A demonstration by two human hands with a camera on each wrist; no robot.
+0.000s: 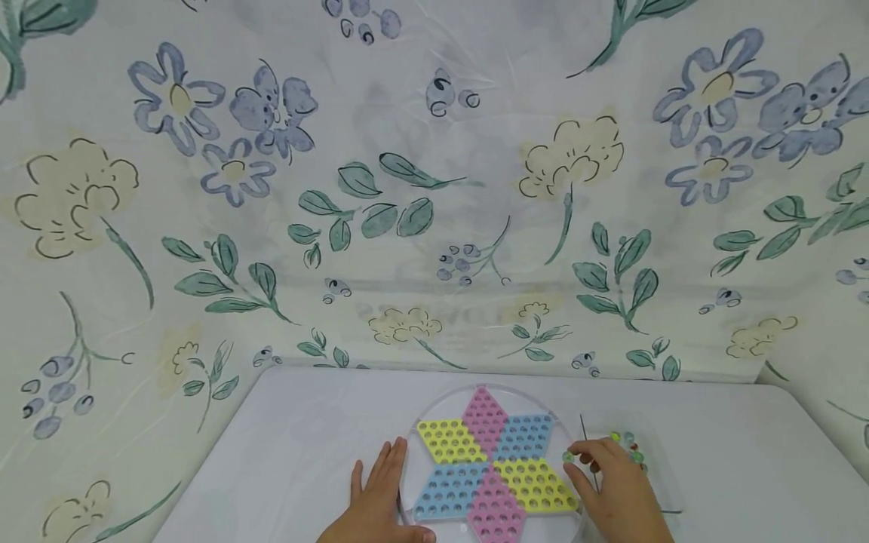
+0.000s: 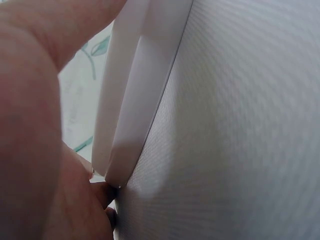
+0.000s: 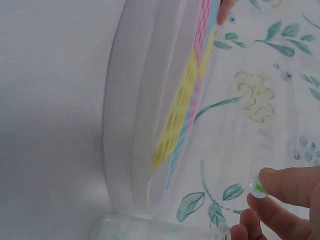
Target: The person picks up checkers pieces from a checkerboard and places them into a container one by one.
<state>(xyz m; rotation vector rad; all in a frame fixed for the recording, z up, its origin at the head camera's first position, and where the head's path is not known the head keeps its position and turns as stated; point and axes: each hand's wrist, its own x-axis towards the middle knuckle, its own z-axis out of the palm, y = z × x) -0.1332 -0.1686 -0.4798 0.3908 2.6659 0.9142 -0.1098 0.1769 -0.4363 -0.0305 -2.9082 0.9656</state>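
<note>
A round white Chinese checkers board (image 1: pixel 485 418) lies on the table, its star of pink, yellow and blue sections full of small holes. My left hand (image 1: pixel 380 494) rests along the board's left rim, fingers extended and thumb spread toward the near side. In the left wrist view, that hand sits against the board's white side wall (image 2: pixel 135 95). My right hand (image 1: pixel 614 483) pinches a clear marble with green in it (image 3: pixel 257 189) between thumb and fingertip, just off the board's right edge. No marbles show in the holes.
A clear plastic container (image 1: pixel 657 430) stands at the board's right, partly hidden by my right hand, with several coloured marbles (image 1: pixel 627 437) inside. The white table (image 1: pixel 305 422) ends at a flower-patterned cloth (image 1: pixel 407 264) behind and at both sides.
</note>
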